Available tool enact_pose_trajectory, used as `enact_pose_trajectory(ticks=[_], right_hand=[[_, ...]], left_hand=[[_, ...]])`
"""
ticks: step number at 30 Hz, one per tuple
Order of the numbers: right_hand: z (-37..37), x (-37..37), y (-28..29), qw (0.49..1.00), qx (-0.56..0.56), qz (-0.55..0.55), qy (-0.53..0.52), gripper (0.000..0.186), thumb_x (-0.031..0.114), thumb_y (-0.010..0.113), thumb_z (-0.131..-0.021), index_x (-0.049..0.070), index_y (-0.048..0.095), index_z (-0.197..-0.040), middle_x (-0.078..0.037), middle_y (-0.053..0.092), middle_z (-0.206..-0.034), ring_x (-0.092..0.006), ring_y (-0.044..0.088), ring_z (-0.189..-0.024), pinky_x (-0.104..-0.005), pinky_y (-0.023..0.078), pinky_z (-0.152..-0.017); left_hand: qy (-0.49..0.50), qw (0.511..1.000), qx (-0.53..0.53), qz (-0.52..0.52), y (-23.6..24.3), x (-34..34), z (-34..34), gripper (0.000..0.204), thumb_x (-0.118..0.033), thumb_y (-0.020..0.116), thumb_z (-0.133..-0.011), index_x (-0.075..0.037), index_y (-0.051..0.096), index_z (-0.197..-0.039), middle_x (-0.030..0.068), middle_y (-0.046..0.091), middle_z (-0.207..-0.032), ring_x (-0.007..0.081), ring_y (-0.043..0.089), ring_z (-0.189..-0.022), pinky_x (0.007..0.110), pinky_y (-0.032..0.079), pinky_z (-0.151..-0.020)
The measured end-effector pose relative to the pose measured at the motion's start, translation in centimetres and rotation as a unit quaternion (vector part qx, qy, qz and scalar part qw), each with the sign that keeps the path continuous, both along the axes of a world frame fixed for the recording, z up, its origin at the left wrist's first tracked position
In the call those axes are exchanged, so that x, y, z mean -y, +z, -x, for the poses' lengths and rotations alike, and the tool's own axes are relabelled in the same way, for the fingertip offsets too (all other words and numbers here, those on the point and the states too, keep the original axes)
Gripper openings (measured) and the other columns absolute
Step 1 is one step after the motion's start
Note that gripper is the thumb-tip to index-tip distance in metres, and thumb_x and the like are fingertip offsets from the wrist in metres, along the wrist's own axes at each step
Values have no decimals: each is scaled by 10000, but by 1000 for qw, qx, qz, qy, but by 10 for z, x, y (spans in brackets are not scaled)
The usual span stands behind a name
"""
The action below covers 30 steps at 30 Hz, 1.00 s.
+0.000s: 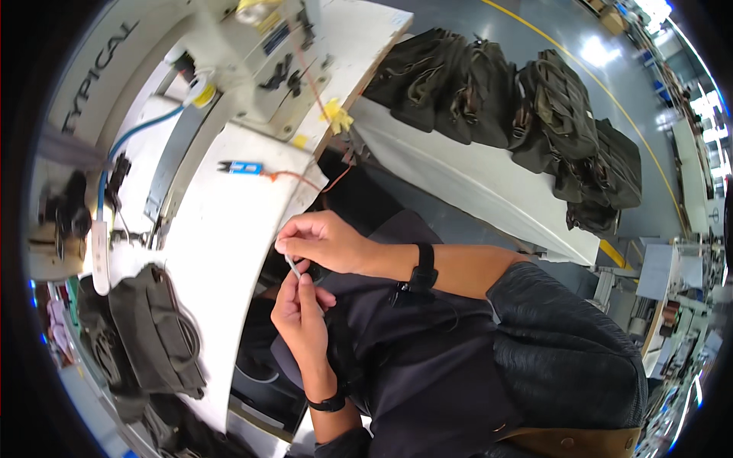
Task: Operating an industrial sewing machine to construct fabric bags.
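In front of my body, near the edge of the white table (206, 252), my hands are close together. My right hand (328, 240) pinches the upper end of a thin, light-grey, stick-like piece (293, 266) between thumb and fingers. The lower end of this piece meets the fingertips of my left hand (301, 305), which is closed around it with the thumb up. What exactly the piece is, I cannot make out. Blue thread snips (243, 167) on an orange cord lie on the table, beyond my hands.
A large sewing machine (92, 107) stands at the left, with a blue air hose. A dark bag (156, 332) lies at the lower left. Several dark bags (565, 107) rest on a white bench (473, 183) at the right. A yellow scrap (336, 116) hangs by the table edge.
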State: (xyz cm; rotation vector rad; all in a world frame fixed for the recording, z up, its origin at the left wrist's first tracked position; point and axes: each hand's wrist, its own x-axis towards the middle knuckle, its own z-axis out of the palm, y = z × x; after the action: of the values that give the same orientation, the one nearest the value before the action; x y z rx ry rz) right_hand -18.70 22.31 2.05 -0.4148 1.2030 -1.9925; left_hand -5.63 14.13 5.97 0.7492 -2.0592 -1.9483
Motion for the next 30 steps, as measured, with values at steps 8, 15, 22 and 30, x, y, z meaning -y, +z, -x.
enact_pose_trajectory(ticks=[8,15,22,30], right_hand=[[7,-39,6,993,-11,-72,91,286,202,639,-1017,-57,718,-1110,-75,720,-863,-110,660,-812,-257,535,-767],[69,-81,19,979,-91,-4,-182,231,139,638,-988,-53,716,-1091,-142,750,-959,-160,710,-856,-295,580,-804],[306,-137,-2,908,-83,45,-407,215,115,601,-987,-32,656,-1134,-146,731,-954,-243,715,-811,-353,596,-788],[497,-191,-94,756,259,-52,-599,285,169,427,-1038,11,641,-1143,-117,675,-1063,-267,660,-975,-468,530,-829]], left_hand=[[-14,1000,-9,-17,-7,-16,22,286,-229,582,-1062,15,710,-982,30,674,-705,74,603,-595,198,425,-547],[-112,993,0,-32,-10,-20,31,319,-218,615,-1039,26,655,-1241,100,747,-1001,108,677,-770,228,519,-681],[27,991,-36,123,10,41,9,235,-97,582,-1034,49,662,-1199,101,722,-935,113,649,-782,245,538,-750],[186,959,-37,212,-41,120,-2,226,-176,572,-1054,12,674,-1127,14,630,-793,54,539,-675,193,407,-590]])
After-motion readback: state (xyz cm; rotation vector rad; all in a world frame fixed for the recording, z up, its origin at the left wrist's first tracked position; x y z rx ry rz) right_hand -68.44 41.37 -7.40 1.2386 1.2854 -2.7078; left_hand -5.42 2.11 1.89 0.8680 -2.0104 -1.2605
